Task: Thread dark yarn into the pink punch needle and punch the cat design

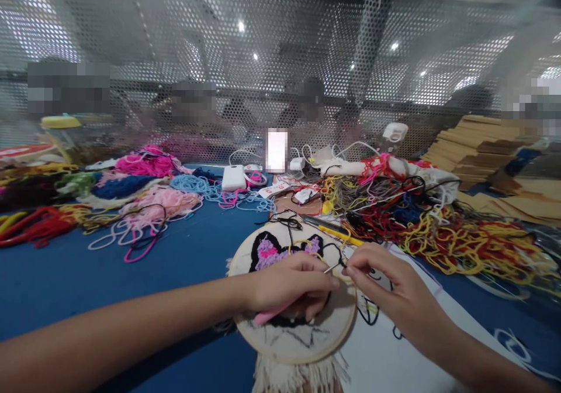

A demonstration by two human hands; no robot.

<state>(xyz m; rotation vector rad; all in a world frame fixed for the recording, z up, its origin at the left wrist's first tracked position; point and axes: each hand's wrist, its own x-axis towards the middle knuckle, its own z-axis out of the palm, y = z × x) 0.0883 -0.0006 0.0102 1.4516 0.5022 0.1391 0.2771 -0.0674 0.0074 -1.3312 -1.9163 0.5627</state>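
Note:
A round embroidery hoop [302,343] with cream cloth and a frayed lower edge lies in front of me, bearing a black, purple and pink yarn design. My left hand [291,285] is closed over the hoop around a pink-handled tool [272,313], whose metal needle [332,268] points up to the right. At the hoop's right side, my right hand [385,276] pinches black yarn [342,262] close to the needle tip. Part of the design is hidden under my left hand.
Yarn heaps lie left [162,203] and right [477,235] on the blue table [184,264]. White paper [394,352] lies beneath the hoop's right side. Behind are a white box [234,178], a lit phone [276,150], stacked brown paper [468,147] and a perforated screen [272,65].

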